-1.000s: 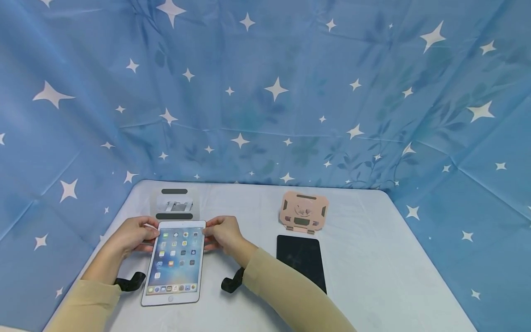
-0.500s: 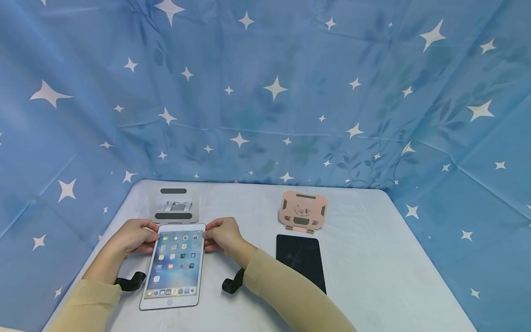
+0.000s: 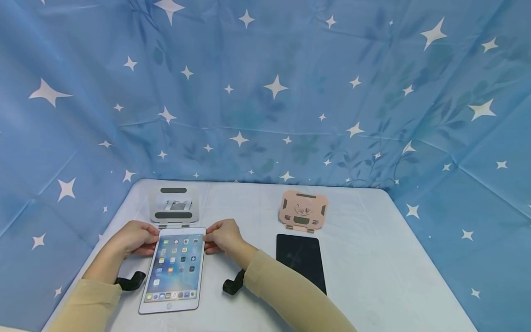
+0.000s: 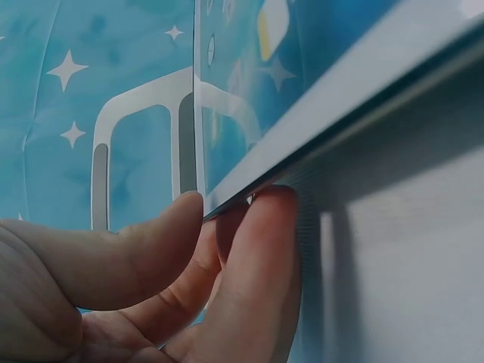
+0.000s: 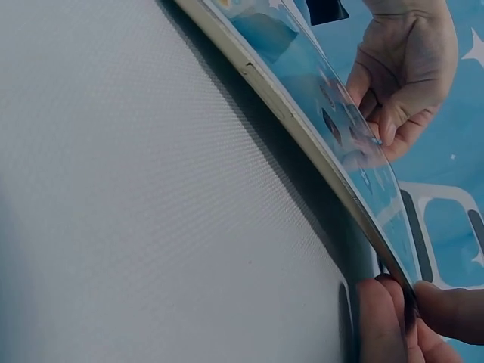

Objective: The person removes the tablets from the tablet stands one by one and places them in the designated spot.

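A white-framed tablet (image 3: 174, 272) with a lit screen of app icons is held at its two upper corners. My left hand (image 3: 134, 237) pinches the left corner, thumb on the front and fingers behind; the left wrist view shows that thumb (image 4: 151, 257) at the frame's edge. At the other corner my right hand (image 3: 224, 237) grips the same way. In the right wrist view, a gap with shadow shows between the tablet's side edge (image 5: 302, 144) and the white table. A silvery-grey tablet stand (image 3: 173, 215) with dark pads stands just beyond the tablet's top edge.
On the right, a pink stand (image 3: 303, 210) is unfolded on the white table (image 3: 386, 258). A second tablet (image 3: 299, 258) with a dark screen lies in front of it, partly covered by my right sleeve (image 3: 290, 290). A blue star-patterned curtain (image 3: 249, 92) closes off the back and sides.
The lit tablet and both hands have shifted slightly toward me, away from the grey stand. More of that stand's lower hinge now shows. My grip on both corners is unchanged.
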`<state>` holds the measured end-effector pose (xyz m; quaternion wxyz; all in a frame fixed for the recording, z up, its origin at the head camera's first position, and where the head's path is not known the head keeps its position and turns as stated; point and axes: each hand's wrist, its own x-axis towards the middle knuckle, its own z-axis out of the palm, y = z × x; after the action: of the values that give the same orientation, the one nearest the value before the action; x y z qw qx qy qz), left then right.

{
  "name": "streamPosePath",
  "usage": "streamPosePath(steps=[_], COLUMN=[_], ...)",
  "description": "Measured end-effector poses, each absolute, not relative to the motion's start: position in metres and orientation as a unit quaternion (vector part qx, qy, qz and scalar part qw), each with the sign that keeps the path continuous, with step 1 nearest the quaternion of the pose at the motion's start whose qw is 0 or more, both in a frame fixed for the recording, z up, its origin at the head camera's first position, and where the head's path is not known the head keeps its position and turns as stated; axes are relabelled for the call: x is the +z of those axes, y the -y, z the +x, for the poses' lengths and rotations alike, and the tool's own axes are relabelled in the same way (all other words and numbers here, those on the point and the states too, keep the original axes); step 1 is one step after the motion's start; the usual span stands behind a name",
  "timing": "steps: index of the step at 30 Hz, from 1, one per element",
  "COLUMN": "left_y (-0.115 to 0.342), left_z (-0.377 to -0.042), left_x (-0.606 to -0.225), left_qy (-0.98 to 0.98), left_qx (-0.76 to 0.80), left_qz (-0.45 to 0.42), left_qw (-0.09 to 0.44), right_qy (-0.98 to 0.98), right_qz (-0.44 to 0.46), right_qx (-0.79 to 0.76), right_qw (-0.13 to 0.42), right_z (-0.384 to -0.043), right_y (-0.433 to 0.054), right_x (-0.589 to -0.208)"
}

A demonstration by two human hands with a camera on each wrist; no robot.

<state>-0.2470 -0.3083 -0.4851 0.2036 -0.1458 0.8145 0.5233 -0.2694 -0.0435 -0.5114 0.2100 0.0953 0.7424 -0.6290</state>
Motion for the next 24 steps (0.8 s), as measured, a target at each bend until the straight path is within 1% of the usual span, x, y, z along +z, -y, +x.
streamPosePath(steps=[24], left_y=[0.3113], left_z=[-0.2483], left_x=[-0.4864], left_qy=[-0.802], left_qx=[0.524], left_qz=[-0.169], left_qw=[0.232], right_qy=[-0.746], right_qz=[0.076], right_qx=[-0.622], right_qw=[0.226], right_z=[-0.2656], right_y=[0.0373], right_x=[-0.5136])
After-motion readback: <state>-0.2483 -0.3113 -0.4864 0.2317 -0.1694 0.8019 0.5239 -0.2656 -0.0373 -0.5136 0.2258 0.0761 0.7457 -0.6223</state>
